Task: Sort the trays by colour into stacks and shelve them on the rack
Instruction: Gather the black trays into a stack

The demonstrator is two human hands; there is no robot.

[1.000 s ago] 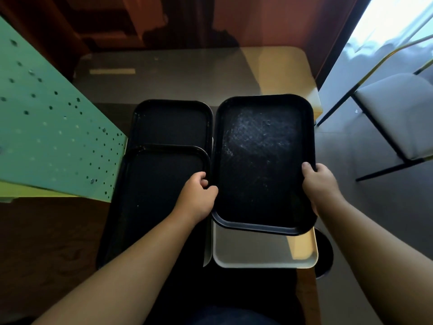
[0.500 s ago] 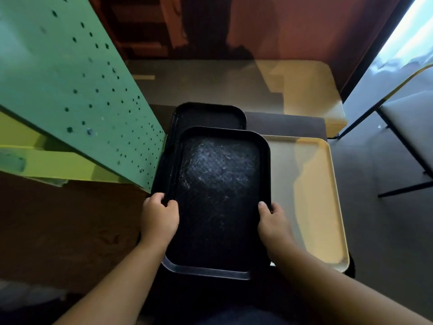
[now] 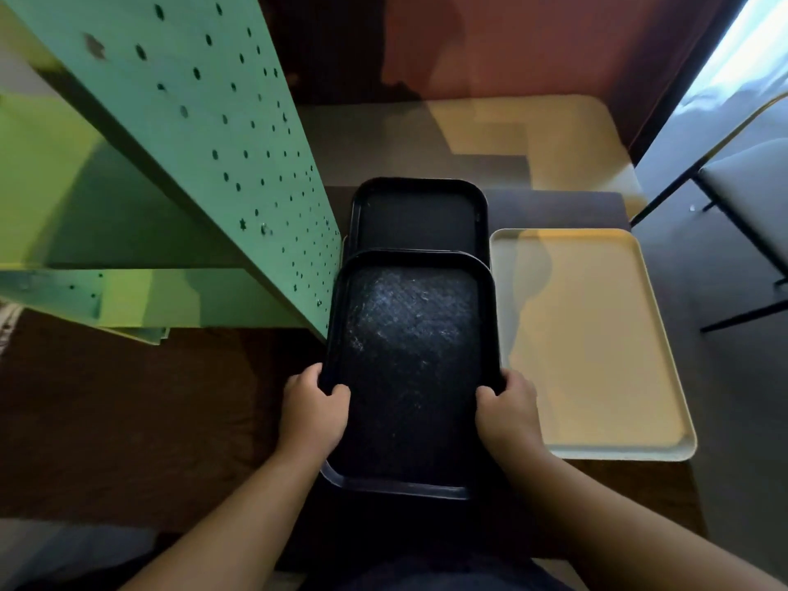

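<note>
A scuffed black tray (image 3: 411,360) lies lengthwise in front of me, held by both long edges. My left hand (image 3: 313,409) grips its left rim and my right hand (image 3: 507,413) grips its right rim. It overlaps the near end of another black tray (image 3: 418,217) lying beyond it. To the right a cream tray (image 3: 597,347) rests flat on the dark table. The green perforated rack (image 3: 213,134) stands at the left, its side panel close to the black trays' left edge.
A second, lighter table (image 3: 511,138) stands behind, against a reddish wall. A chair with a grey seat and thin metal legs (image 3: 750,198) is at the far right. Brown floor lies at lower left under the rack.
The black tray has been carried leftward off the cream tray and over the black trays on the left. Both hands stayed on its edges, and the view shifted toward the rack.
</note>
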